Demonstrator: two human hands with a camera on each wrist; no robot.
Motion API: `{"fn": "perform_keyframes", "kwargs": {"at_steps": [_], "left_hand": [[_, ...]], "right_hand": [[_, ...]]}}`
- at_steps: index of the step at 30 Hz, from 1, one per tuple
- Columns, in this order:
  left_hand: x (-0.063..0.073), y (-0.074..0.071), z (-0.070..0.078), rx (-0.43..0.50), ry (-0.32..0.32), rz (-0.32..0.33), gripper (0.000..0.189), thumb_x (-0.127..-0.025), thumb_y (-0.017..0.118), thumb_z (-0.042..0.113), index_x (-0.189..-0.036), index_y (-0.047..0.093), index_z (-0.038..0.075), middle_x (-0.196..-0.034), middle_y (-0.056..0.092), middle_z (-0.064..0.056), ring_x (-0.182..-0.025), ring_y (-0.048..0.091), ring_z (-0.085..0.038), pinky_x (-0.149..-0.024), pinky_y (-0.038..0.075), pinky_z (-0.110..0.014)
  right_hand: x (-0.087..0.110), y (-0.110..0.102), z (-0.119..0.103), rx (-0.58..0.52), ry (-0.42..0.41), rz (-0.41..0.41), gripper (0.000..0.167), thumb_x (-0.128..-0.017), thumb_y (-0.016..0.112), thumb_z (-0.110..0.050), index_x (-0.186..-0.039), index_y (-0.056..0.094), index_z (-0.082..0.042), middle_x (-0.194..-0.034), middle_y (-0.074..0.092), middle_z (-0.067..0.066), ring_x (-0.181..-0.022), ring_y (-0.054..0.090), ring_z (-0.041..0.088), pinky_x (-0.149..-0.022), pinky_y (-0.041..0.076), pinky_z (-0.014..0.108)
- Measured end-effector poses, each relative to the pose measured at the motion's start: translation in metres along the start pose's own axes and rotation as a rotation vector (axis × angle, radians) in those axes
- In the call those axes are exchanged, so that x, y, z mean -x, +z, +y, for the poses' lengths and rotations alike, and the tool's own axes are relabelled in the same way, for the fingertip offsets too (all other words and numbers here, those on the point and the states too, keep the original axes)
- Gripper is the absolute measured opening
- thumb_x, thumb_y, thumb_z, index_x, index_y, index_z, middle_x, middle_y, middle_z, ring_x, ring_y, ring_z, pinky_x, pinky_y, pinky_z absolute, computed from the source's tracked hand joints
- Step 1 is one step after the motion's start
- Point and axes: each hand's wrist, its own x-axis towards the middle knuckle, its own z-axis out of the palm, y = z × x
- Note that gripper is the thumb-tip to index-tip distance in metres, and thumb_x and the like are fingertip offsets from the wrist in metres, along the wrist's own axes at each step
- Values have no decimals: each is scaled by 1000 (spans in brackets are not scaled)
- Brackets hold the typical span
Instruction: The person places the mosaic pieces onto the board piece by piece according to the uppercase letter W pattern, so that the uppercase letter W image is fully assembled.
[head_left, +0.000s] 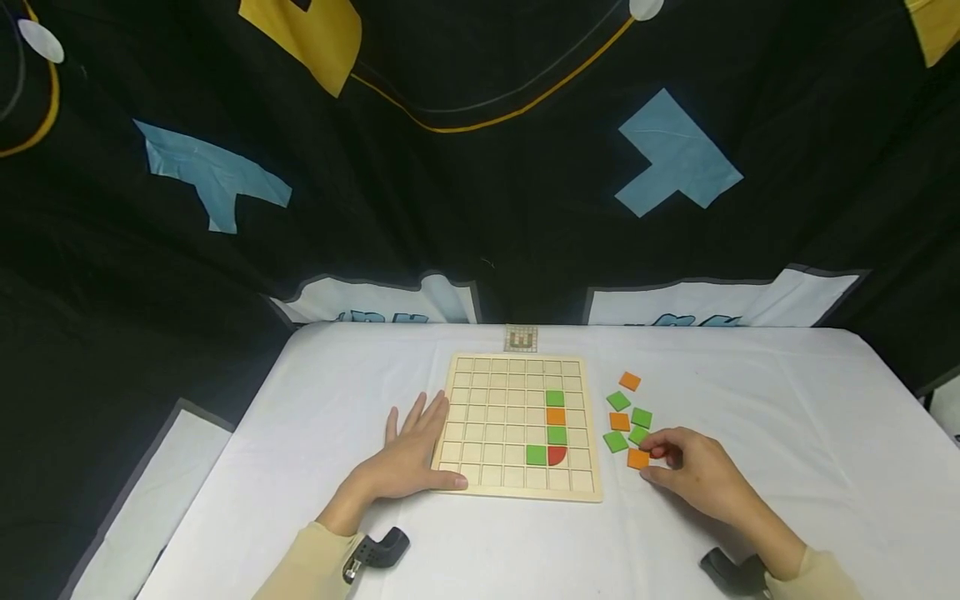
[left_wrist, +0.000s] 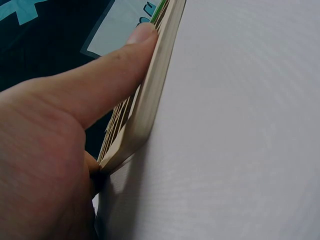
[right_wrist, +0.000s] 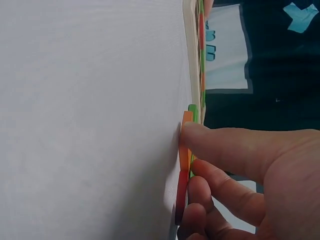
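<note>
A wooden grid board point(head_left: 491, 476) lies on the white table. In its right part sit green tiles, an orange tile point(head_left: 555, 416) and a red rounded tile point(head_left: 557, 455). My left hand point(head_left: 405, 458) rests at the board's left side, fingers spread and straight along the edge, thumb point(left_wrist: 120, 65) over the front rim. To the right of the board, my right hand point(head_left: 697, 471) pinches a loose orange square tile point(head_left: 637, 459) between thumb and finger. A red piece point(right_wrist: 182, 197) lies beside that tile, mostly hidden under the hand in the head view.
Several loose green and orange tiles point(head_left: 619, 422) lie between the board and my right hand. A small pattern card point(head_left: 521, 338) sits behind the board. A dark curtain point(head_left: 480, 233) hangs behind the table point(head_left: 787, 417). Black wrist devices point(head_left: 382, 548) are on both forearms.
</note>
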Motion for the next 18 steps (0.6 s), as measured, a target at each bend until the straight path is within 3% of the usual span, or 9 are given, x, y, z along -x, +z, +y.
{"fn": "perform_keyframes", "kwargs": {"at_steps": [18], "left_hand": [[0, 0, 1, -9, -1, 2, 125, -77, 75, 65, -159, 8, -2, -168, 1, -17, -153, -11, -39, -112, -17, -67]], "right_hand": [[0, -4, 1, 45, -79, -45, 24, -80, 85, -19, -100, 74, -10, -92, 64, -3, -81, 53, 14, -71, 48, 32]]}}
